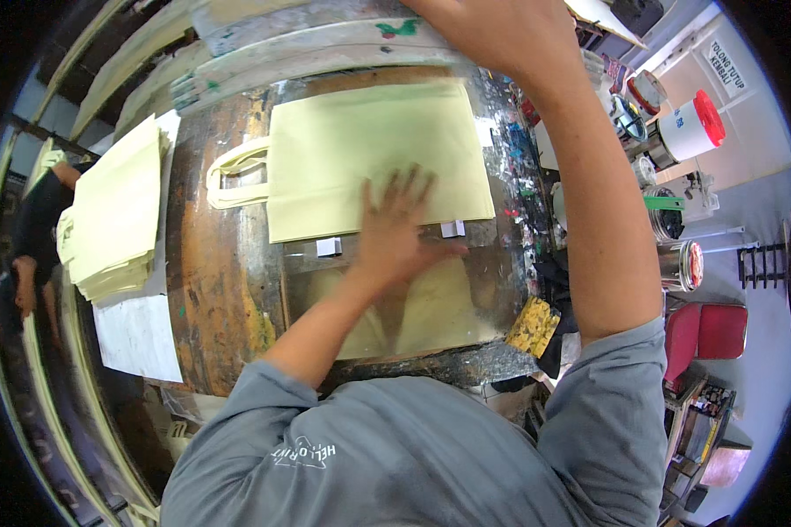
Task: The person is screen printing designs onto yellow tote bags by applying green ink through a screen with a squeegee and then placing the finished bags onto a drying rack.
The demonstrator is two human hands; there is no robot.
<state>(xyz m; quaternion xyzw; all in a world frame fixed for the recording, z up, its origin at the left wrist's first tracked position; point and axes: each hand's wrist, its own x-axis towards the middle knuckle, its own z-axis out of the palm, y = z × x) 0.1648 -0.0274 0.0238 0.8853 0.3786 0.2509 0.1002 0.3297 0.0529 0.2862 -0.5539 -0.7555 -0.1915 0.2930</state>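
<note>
A pale yellow tote bag (369,154) lies flat on the glossy, ink-stained printing table (220,290), its handles (233,176) pointing left. My left hand (395,233) presses flat on the bag's near edge, fingers spread, holding nothing. My right hand (501,35) reaches up and away from me and grips the rail of a raised wooden screen frame (325,48); its fingertips run out of the picture. Two small white tabs (328,247) (453,228) sit on the table at the bag's near edge.
A stack of the same yellow bags (114,211) and a white sheet (136,338) lie to the left, with another person (35,237) beyond. At right are ink cans (681,263), a white tub with a red lid (690,127), a yellow rag (533,327) and a red seat (707,334).
</note>
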